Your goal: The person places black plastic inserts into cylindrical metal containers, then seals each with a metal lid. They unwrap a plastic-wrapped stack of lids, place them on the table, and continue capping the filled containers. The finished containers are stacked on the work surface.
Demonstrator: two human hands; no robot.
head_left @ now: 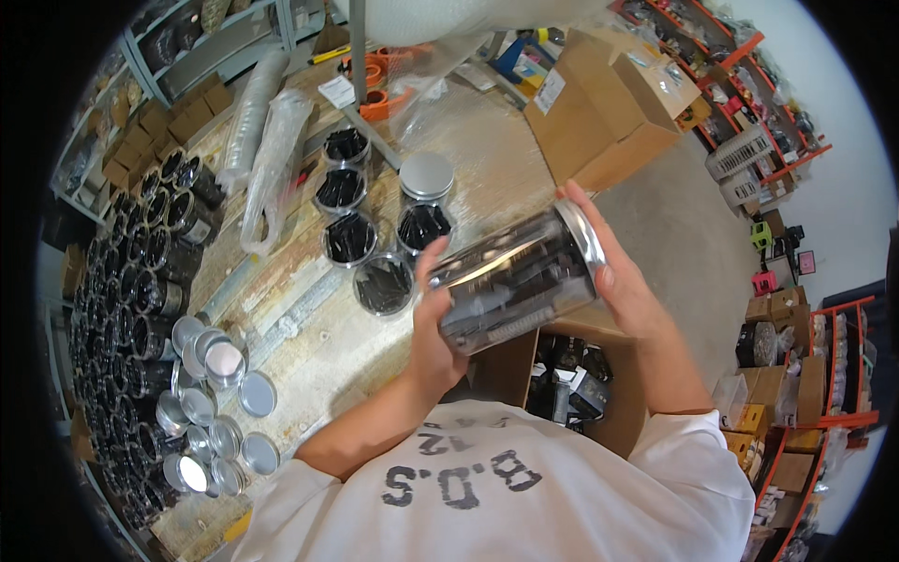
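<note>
Tilted on its side in front of my chest is a clear jar (510, 281) filled with black items, its silver lid (582, 234) in place. My left hand (435, 323) grips the jar's bottom end. At the other end, my right hand (613, 267) is wrapped over the lid and rim. Beyond the jar on the table stand several lidless jars (349, 239) of black pieces, along with one jar capped by a silver lid (426, 175). Loose silver lids (225, 361) lie in a heap to the left.
Many filled jars (122, 309) crowd the wooden table's (281, 309) left side. Plastic-wrapped rolls (276, 159) lie at the back. An open carton (506, 375) with black contents sits below my hands; another cardboard box (599, 103) stands at the far right. Orange shelves (805, 412) line the right.
</note>
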